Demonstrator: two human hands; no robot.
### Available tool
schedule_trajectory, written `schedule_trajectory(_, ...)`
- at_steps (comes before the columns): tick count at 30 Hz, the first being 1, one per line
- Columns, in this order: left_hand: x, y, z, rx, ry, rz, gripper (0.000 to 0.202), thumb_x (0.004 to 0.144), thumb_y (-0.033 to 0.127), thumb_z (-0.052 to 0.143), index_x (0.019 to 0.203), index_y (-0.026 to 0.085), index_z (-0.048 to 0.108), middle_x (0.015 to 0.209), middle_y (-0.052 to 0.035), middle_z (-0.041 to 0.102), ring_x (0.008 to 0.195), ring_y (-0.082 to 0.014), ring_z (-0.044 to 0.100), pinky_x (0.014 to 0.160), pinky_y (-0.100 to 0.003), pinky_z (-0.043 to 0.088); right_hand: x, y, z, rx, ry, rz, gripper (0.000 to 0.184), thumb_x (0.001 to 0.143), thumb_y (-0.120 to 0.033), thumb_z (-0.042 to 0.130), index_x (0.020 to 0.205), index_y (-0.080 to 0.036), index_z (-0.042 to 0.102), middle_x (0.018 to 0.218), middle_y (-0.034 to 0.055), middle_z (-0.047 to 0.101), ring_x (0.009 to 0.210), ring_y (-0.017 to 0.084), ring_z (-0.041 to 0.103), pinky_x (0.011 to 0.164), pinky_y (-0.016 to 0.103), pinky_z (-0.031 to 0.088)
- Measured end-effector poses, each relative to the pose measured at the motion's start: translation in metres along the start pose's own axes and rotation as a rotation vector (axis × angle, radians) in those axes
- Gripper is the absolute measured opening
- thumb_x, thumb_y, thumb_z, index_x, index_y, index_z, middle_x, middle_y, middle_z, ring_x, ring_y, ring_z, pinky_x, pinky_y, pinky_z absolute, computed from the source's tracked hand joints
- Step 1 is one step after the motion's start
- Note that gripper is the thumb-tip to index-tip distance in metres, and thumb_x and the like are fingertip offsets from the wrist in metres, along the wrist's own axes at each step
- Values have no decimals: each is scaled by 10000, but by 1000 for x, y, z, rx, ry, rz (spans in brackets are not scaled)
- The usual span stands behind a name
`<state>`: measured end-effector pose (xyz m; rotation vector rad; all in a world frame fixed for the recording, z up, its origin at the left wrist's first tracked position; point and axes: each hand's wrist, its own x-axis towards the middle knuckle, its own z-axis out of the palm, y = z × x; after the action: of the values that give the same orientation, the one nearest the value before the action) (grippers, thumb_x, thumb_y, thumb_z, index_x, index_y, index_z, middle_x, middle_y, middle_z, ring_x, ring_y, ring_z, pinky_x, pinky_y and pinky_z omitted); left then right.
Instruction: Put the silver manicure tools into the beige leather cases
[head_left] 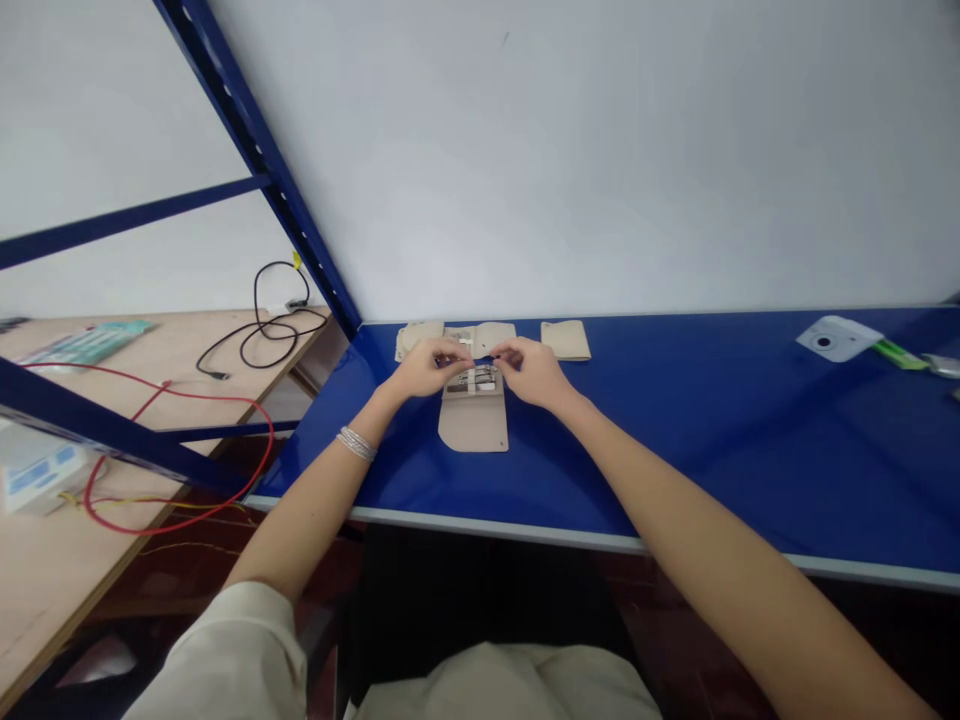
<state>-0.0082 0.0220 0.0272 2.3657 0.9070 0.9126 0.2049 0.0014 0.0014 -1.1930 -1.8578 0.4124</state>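
Head view, the only one. Your left hand (431,370) and right hand (536,373) face each other over the far part of an unfolded beige case (474,425), thumbs and forefingers drawn in toward its row of small metal tools (484,376). You have each hand in a pinch-like curl; whether either has anything between the fingertips, I cannot tell (the tips are too small here).

Key relation: the case lies between your two grips and runs toward you from them, its long axis pointing from your body to the wall, across the line joining your hands. The tools sit just on your side of the fingertips; the bare flap spreads nearer you still. Neither hand is clearly closer, to my eye: left at the left edge, right at the right.

Just beyond your grips, more beige material (495,336); whether it joins the case is unclear. Beyond your left hand, another beige piece (420,334); beyond your right, a folded beige pouch (568,341), apart from it.
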Motion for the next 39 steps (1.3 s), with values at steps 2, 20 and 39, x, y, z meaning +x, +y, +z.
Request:
schedule_trajectory(2,-1,0,-2,-9,-131,14,223,819,338,685,850,129,756,827,-74,709,654,-114,562,586,-225,416,0,2,1,-2,-2,5,175,772,-138,617,913,-147,721,800,56,718,652,161,608,704,307,506)
schedule_trajectory(20,2,11,9,145,-422,142,122,825,180,658,826,168,779,872,-54,638,724,-125,588,689,-233,456,1,5,3,1,2,19,166,765,-132,617,893,-147,722,781,52,718,643,160,607,685,300,505)
schedule_trajectory(39,-1,17,15,183,-209,-4,146,819,99,465,878,151,588,788,-22,622,654,-127,522,673,-256,434,1,2,-1,1,46,5,178,768,-126,598,890,-137,727,822,72,722,673,164,621,705,299,504)
